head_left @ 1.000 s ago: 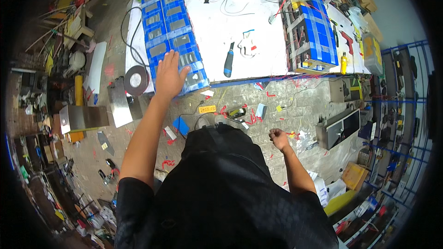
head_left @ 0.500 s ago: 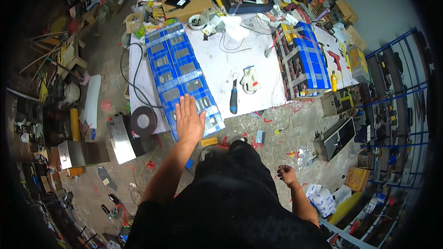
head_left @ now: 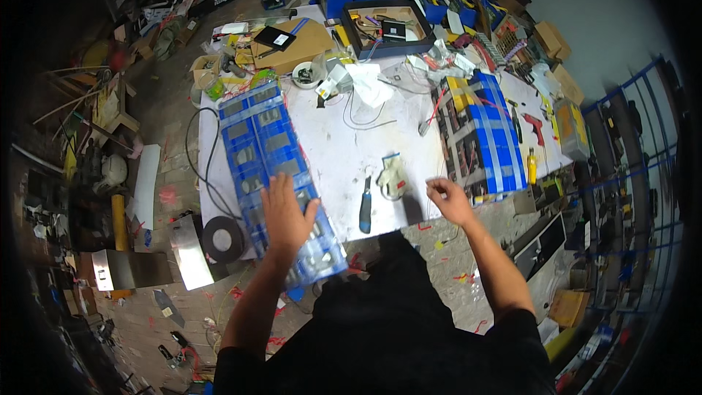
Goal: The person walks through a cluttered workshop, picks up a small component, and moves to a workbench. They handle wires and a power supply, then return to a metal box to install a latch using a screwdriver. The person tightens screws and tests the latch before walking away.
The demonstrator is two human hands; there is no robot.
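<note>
My left hand [head_left: 289, 219] lies flat, fingers extended, on a long block wrapped in blue tape [head_left: 281, 143]. Clear tape strips and grey patches cover the block's top. It slants along the table's left side, its near end past the front edge. My right hand [head_left: 451, 203] hovers by the table's front edge with curled fingers; whether anything is in them is hidden. Between my hands lie a knife with a blue and black handle [head_left: 365, 212] and a whitish work glove [head_left: 393, 178]. Right of the glove stands a larger blue-and-grey taped block [head_left: 486, 139].
A roll of dark tape [head_left: 222, 239] sits near the left front corner, beside a black cable [head_left: 188, 146]. At the back are a dark tray [head_left: 352, 40], cardboard [head_left: 314, 44] and a white bowl [head_left: 303, 73]. A red glue gun [head_left: 534, 129] lies at the right.
My right hand has risen from beside my body to the table's front edge. My left hand stays flat on the long blue block, now further from its near end. The view has shifted.
</note>
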